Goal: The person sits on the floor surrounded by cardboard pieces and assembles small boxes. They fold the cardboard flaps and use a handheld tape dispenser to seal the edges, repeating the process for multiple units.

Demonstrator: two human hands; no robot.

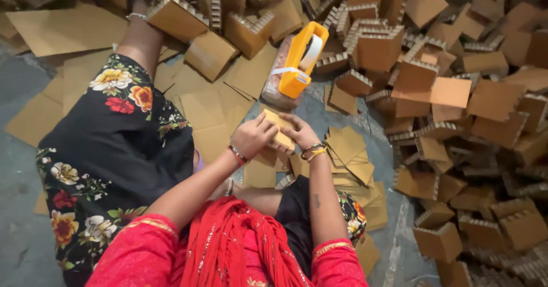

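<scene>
Fingers of my left hand (253, 137) and right hand (301, 131) both grasp one small cardboard piece (279, 130), just below the orange tape dispenser (301, 58).

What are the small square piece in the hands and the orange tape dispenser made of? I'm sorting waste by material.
The square piece, held by the left hand and right hand, looks like plain brown cardboard with a matte face; similar pieces nearby show honeycomb edges. The tape dispenser seems to be smooth, glossy orange plastic, holding a whitish tape roll.
</scene>
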